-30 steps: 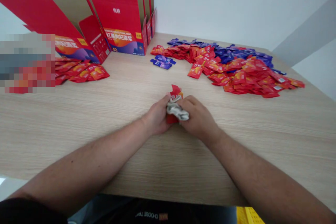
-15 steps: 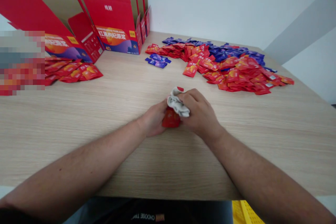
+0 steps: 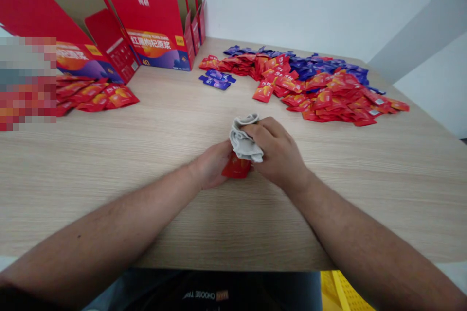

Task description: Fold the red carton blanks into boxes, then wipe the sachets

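Near the table's middle, my left hand (image 3: pixel 214 165) holds a red sachet (image 3: pixel 236 167), its fingers partly hidden behind the sachet and a cloth. My right hand (image 3: pixel 279 150) is closed on the crumpled grey-white cloth (image 3: pixel 245 142), which lies against the upper part of the sachet. The lower end of the sachet shows below the cloth, between both hands. Beyond my hands two blue sachets (image 3: pixel 217 79) lie on the table (image 3: pixel 175 121).
A large pile of red sachets (image 3: pixel 339 97) spreads at the back right, with blue sachets (image 3: pixel 310 65) behind it. Open red cartons (image 3: pixel 153 14) stand at the back left. More red sachets (image 3: pixel 109 96) lie before them. A yellow basket (image 3: pixel 346 294) is below the table edge.
The cloth has shifted over the sachet, covering its red upper corner that showed before. My right hand has moved slightly with it. The whole view has shifted a little.
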Demonstrator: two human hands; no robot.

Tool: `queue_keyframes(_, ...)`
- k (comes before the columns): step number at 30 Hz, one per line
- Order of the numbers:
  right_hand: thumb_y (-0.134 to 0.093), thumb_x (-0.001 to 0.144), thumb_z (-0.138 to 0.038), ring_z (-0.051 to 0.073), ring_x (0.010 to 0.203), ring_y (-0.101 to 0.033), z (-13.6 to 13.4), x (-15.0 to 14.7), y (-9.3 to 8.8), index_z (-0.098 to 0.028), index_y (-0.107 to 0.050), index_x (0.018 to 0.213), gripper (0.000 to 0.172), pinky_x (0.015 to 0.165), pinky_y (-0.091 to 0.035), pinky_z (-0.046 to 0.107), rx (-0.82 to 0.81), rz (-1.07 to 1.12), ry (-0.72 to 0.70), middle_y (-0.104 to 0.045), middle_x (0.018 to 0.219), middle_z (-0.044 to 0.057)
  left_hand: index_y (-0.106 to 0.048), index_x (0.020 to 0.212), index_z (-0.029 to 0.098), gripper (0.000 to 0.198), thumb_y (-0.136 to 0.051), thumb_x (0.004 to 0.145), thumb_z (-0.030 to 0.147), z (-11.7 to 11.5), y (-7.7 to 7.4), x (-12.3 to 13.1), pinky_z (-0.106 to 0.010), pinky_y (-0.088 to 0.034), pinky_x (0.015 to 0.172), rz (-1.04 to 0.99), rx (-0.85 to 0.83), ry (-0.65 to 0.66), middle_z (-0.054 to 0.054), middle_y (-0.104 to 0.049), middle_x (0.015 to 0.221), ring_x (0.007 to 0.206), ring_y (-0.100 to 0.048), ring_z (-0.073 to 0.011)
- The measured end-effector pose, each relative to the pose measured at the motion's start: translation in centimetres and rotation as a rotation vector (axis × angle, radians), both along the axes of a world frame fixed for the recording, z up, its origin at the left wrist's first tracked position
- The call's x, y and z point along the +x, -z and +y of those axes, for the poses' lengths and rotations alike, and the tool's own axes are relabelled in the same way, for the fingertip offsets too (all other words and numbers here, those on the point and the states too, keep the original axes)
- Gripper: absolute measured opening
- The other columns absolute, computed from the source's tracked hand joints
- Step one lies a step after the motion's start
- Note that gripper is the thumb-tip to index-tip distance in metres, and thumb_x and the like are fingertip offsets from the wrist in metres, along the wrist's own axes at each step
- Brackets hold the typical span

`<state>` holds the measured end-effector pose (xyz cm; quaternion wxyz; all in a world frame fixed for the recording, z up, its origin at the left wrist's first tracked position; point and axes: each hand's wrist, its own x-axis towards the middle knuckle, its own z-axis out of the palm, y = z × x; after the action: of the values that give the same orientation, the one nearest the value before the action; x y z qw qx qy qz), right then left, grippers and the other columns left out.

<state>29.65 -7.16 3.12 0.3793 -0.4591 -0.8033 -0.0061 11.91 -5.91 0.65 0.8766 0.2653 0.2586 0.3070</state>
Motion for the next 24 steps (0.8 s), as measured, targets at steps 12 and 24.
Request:
queue_keyframes(12,-0.06,0.094,-0.017,0.024,0.095,-0.06,-0.9,-1.9,0.8,-0.018,-0.069,0.106,0.015,0.086,-0.051,0.037,-0.149,-0.148,-0.109,-0.067,0.099,0.011,-0.073,0.099,0.014,0.044,-0.039,0.106,0.041,1.2,-0.9,-0.3,-0.035,-0.057,0.086,-0.082,-0.106,-0.191,-0.01,-0.076,0.09,0.085,-0.073,-0.0223)
queue_keyframes(24,-0.063,0.093,-0.02,0.023,0.093,-0.06,-0.7,-1.8,1.3,-0.022,-0.068,0.104,0.012,0.086,-0.053,0.037,-0.195,-0.243,-0.252,-0.067,0.1,0.008,-0.073,0.1,0.014,0.044,-0.04,0.105,0.044,1.2,-1.4,-0.1,-0.038,-0.058,0.088,-0.043,-0.159,-0.158,-0.011,-0.076,0.09,0.09,-0.073,-0.0251)
